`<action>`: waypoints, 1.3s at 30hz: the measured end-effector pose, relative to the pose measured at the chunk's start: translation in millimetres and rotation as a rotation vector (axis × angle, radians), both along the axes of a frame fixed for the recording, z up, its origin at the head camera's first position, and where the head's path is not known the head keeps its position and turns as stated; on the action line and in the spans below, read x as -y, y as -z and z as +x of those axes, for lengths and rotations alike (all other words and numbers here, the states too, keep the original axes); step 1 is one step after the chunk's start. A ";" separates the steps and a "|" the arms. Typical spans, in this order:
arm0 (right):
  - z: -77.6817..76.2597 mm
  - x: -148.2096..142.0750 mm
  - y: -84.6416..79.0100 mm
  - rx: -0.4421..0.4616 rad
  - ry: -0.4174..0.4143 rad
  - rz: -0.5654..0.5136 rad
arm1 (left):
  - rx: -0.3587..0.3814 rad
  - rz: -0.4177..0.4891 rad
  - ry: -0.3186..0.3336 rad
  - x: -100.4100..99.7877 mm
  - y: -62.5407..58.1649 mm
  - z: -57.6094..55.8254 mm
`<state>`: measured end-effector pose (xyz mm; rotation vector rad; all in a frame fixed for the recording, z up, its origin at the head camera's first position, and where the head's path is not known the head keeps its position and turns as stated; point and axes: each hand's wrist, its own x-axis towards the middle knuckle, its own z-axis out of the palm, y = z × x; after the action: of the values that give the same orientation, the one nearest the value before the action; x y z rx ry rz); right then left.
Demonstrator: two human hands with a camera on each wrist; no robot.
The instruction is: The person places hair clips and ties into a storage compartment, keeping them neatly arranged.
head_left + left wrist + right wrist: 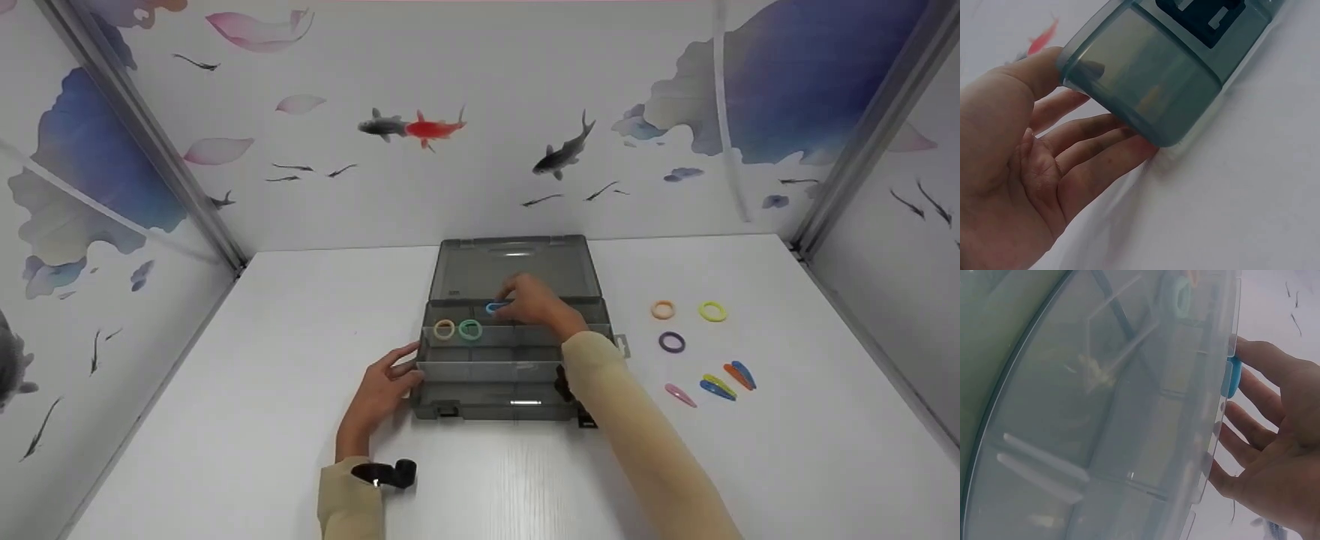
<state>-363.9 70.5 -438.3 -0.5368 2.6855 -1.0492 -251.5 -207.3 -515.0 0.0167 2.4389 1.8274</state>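
Note:
A grey see-through divided box (469,390) stands on the white table with its lid (517,266) folded back. My right hand (534,300) is over the rear row of compartments and pinches a blue hair tie (493,307) between thumb and fingers. In the right wrist view the blue hair tie (1234,377) shows at the tray's edge. An orange hair tie (444,330) and a green hair tie (470,330) are in the box's left part. My left hand (381,390) rests on the box's left side, its thumb at the rim and fingers fairly straight against the wall.
To the right of the box lie an orange hair tie (663,310), a yellow one (712,311) and a purple one (672,342). Nearer the front are a pink hair clip (681,395) and several other coloured clips (718,388). Printed panels wall the table in.

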 end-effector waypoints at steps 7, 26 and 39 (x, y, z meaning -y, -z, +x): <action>2.7 -0.6 5.1 0.009 0.021 0.020 | -0.001 0.002 0.009 -1.6 -0.2 0.5; 13.2 -20.7 -16.9 -0.058 -0.088 0.004 | 0.008 0.029 0.010 -4.2 0.4 3.3; 52.4 -58.5 -32.6 -0.171 -0.102 -0.162 | -0.004 0.008 0.018 1.0 -0.1 3.4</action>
<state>-311.5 129.0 -405.7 -0.8187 2.6963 -1.2513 -248.1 -208.2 -514.9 0.0427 2.4256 1.8316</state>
